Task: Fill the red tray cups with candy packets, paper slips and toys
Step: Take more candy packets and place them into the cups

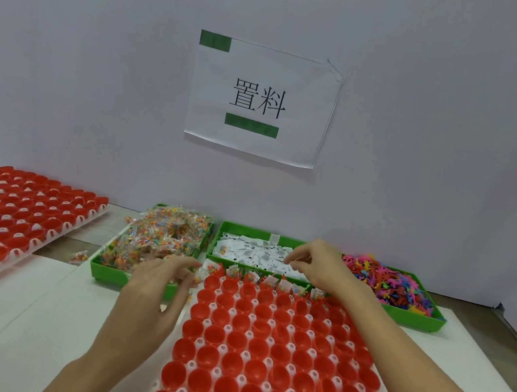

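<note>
The right hand (317, 265) pinches at paper slips (257, 252) in the middle green bin, while the left hand (163, 277), its grip loosely spread and holding nothing certain, hovers by the candy packets (160, 237). The near red tray (274, 354) has only its far row filled. Best to lift a single slip cleanly and drop it upright into the next cup.

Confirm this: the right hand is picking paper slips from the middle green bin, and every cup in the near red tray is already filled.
Not quite. In the head view only the far row of the near red tray holds items. The right hand is at the paper slips in the middle green bin.
</note>
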Motion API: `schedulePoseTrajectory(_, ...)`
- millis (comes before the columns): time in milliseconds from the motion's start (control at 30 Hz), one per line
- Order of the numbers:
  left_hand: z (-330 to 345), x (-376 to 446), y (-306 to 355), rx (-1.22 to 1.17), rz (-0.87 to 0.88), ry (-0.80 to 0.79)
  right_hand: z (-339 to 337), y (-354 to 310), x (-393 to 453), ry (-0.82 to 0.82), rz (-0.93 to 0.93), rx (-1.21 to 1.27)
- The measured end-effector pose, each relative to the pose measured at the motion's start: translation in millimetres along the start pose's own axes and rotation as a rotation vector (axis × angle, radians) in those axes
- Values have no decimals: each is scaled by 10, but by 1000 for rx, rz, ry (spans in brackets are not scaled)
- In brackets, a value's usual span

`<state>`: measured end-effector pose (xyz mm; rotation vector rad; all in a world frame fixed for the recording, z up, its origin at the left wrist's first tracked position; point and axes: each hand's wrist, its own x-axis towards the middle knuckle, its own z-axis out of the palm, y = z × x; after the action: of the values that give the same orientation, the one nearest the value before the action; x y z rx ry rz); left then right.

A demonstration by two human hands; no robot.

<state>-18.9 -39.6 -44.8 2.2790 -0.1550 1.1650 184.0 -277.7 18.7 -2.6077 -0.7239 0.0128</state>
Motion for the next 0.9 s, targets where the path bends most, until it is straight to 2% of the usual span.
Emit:
schedulePoseTrajectory(167,62,-27,4,-36,18,-37,134,15,225,-100,4,-65)
schedulePoseTrajectory(433,79,-50,-2,-63,7,-58,139,-9,286,-105,11,-84)
schedulePoseTrajectory(567,63,-50,36,-81,-16,-74,115,-14,258,-51,16,-31)
schedulePoseTrajectory(767,47,-42,104,-141,-85,-62,19,8,130,126,-3,93)
schedulePoseTrajectory(900,6,-9,178,-264,-179,-59,-49,-12,-30,238,18,305)
